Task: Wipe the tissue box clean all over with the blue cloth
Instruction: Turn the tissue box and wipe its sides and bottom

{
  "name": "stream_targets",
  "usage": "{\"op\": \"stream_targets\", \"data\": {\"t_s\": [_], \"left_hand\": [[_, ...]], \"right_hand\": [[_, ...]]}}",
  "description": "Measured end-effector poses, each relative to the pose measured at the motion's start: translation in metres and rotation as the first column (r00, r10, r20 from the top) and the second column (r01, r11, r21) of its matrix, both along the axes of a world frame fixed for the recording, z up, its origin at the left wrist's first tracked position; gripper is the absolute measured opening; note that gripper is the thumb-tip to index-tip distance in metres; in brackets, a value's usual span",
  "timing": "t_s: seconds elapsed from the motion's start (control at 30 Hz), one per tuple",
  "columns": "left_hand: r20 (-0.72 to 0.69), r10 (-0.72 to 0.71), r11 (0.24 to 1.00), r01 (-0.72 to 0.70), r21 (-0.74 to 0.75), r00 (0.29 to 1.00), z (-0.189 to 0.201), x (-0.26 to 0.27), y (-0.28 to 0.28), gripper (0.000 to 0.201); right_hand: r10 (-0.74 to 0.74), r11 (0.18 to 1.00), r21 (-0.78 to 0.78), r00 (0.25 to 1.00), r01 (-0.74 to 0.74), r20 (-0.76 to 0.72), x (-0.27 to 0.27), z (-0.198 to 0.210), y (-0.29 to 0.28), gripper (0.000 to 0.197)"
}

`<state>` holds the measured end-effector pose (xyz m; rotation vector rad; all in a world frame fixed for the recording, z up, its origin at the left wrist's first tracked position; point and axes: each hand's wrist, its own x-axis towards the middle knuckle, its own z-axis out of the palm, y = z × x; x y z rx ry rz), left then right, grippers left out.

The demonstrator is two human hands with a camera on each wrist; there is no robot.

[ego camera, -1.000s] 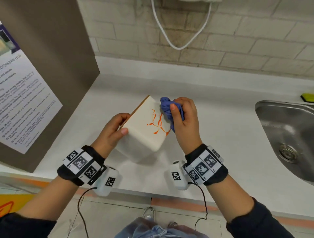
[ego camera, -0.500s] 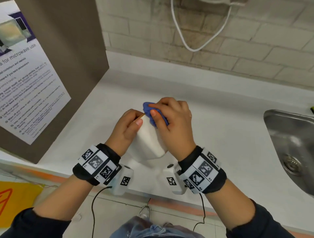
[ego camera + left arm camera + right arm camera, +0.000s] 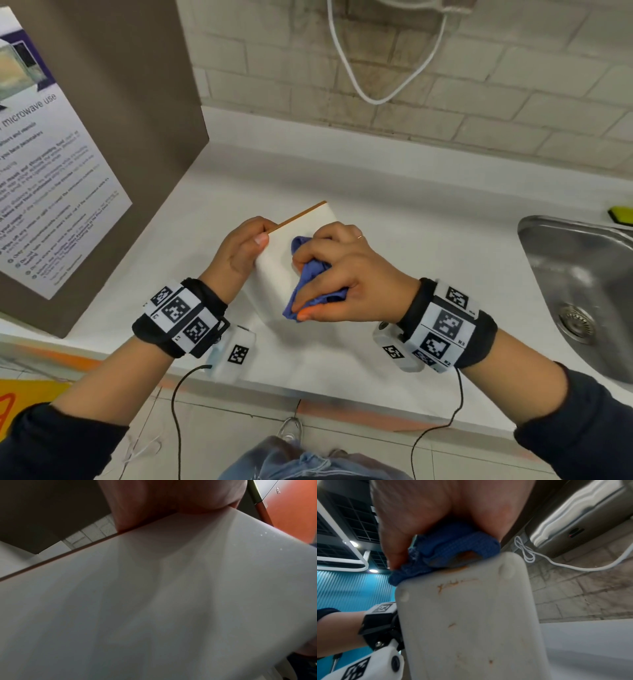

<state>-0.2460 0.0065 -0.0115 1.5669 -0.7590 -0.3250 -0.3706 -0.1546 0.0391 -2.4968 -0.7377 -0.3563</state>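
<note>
The white tissue box (image 3: 301, 226) with a thin brown top edge is held tilted above the counter. My left hand (image 3: 245, 248) grips its left side, thumb on the upper face. My right hand (image 3: 337, 270) holds the bunched blue cloth (image 3: 308, 287) and presses it on the box's near right face. In the right wrist view the blue cloth (image 3: 447, 550) sits at the top of the box's underside (image 3: 471, 622), which carries faint orange smears and small round feet. An orange stain shows on the thumb tip. The left wrist view is filled by a blurred white box face (image 3: 154, 608).
A brown cabinet side with a microwave-use poster (image 3: 44, 178) stands at the left. A steel sink (image 3: 582, 294) lies to the right, a yellow-green sponge (image 3: 620, 214) behind it. A white cable (image 3: 376, 85) hangs on the brick wall. The white counter (image 3: 428, 219) runs beneath.
The right hand moved the cloth from the box's far top corner down across the face to its near edge. The bright orange marks seen before are no longer visible there.
</note>
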Motion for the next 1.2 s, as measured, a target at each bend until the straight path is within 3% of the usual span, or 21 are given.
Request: {"op": "stream_targets", "data": {"t_s": [0.3,0.57,0.67,0.73,0.83,0.9,0.97,1.1,1.2], "left_hand": [[-0.014,-0.059,0.998,0.059,0.003,0.998,0.000,0.007,0.000,0.029],[-0.004,-0.043,0.999,0.043,0.011,0.999,0.002,0.004,-0.001,0.029],[-0.010,-0.014,0.999,0.014,0.032,1.000,0.000,0.006,0.000,0.035],[0.014,-0.015,0.999,0.015,0.048,1.000,-0.004,0.007,0.002,0.045],[0.081,-0.020,0.997,0.014,0.079,0.996,-0.003,0.002,0.004,0.048],[0.063,-0.013,0.997,0.008,0.076,0.998,-0.004,0.003,0.004,0.048],[0.061,-0.010,0.998,0.006,0.068,0.998,-0.004,0.008,0.005,0.048],[0.041,-0.023,0.996,0.020,0.086,0.999,-0.001,0.006,0.006,0.056],[0.048,-0.028,0.996,0.024,0.087,0.998,0.003,-0.001,0.004,0.057]], "right_hand": [[0.143,0.978,-0.145,0.987,-0.153,-0.079,-0.002,0.002,-0.016,0.005],[0.047,0.989,-0.132,0.992,-0.063,-0.116,-0.009,0.002,-0.049,0.005],[-0.091,0.969,-0.238,0.989,0.061,-0.118,-0.010,-0.006,-0.077,0.007],[-0.266,0.931,-0.288,0.956,0.223,-0.120,-0.015,-0.019,-0.098,0.011],[-0.457,0.882,-0.029,0.837,0.471,-0.300,-0.028,-0.027,-0.111,0.026],[-0.423,0.777,0.223,0.750,0.589,-0.508,-0.034,-0.025,-0.106,0.025],[-0.343,0.670,0.348,0.689,0.656,-0.638,-0.041,-0.025,-0.103,0.028],[-0.444,0.729,0.235,0.706,0.643,-0.551,-0.052,-0.025,-0.103,0.034],[-0.563,0.699,0.188,0.693,0.690,-0.451,-0.058,-0.027,-0.105,0.037]]}}
